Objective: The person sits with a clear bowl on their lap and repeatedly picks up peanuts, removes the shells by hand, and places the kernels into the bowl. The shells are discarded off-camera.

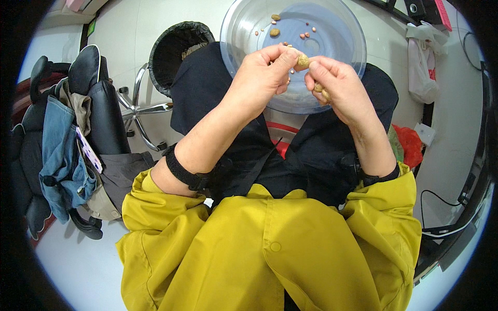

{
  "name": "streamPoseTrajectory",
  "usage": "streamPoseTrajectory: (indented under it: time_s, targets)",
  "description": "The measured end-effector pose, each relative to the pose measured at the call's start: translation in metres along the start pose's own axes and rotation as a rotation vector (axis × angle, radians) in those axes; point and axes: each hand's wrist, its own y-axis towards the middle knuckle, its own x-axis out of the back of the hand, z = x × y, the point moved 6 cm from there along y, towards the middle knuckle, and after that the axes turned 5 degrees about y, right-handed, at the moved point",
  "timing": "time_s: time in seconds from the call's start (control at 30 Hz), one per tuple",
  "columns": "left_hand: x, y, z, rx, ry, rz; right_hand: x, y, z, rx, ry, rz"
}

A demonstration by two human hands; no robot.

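Both hands meet over a clear plastic basin that rests between the knees. Between the thumb and fingers of my left hand is a tan peanut in its shell. The fingertips of my right hand touch or pinch the same peanut from the other side. More unshelled peanuts are tucked in the curled lower fingers of my right hand. On the basin's bottom lie an unshelled peanut and several reddish peanut kernels. My hands hide part of the basin.
Left of the basin stands a trash bin with a black liner. Beyond it is a black office chair with a chrome base, draped with clothes including denim. At right hangs a white plastic bag; a red item lies lower.
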Motion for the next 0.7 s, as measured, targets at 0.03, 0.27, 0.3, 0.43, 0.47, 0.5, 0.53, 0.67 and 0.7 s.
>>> streamPoseTrajectory:
  time_s: [0.03, 0.27, 0.3, 0.43, 0.47, 0.5, 0.53, 0.67, 0.7]
  targets:
    - [-0.001, -0.001, -0.001, -0.015, 0.025, -0.015, 0.001, -0.001, -0.006, -0.098, 0.169, -0.001]
    - [-0.005, -0.006, -0.013, -0.155, 0.283, -0.122, 0.000, -0.001, -0.011, -0.127, 0.372, 0.000]
    - [-0.005, -0.007, -0.015, -0.168, 0.341, -0.135, 0.000, -0.001, -0.010, -0.115, 0.362, -0.006]
    - [-0.005, -0.009, -0.020, -0.203, 0.393, -0.134, 0.002, -0.001, -0.004, -0.044, 0.290, -0.034]
    - [-0.005, -0.009, -0.020, -0.202, 0.394, -0.134, 0.003, -0.001, -0.002, -0.020, 0.258, -0.053]
    - [-0.004, -0.009, -0.020, -0.204, 0.402, -0.137, 0.004, -0.002, 0.000, 0.006, 0.213, -0.079]
    - [-0.005, -0.010, -0.022, -0.243, 0.451, -0.147, 0.005, -0.002, 0.001, 0.032, 0.161, -0.115]
    - [-0.010, -0.013, -0.026, -0.348, 0.590, -0.183, 0.005, -0.002, 0.001, 0.068, 0.201, -0.101]
    - [-0.010, -0.015, -0.027, -0.383, 0.612, -0.190, 0.005, -0.002, -0.001, 0.045, 0.259, -0.091]
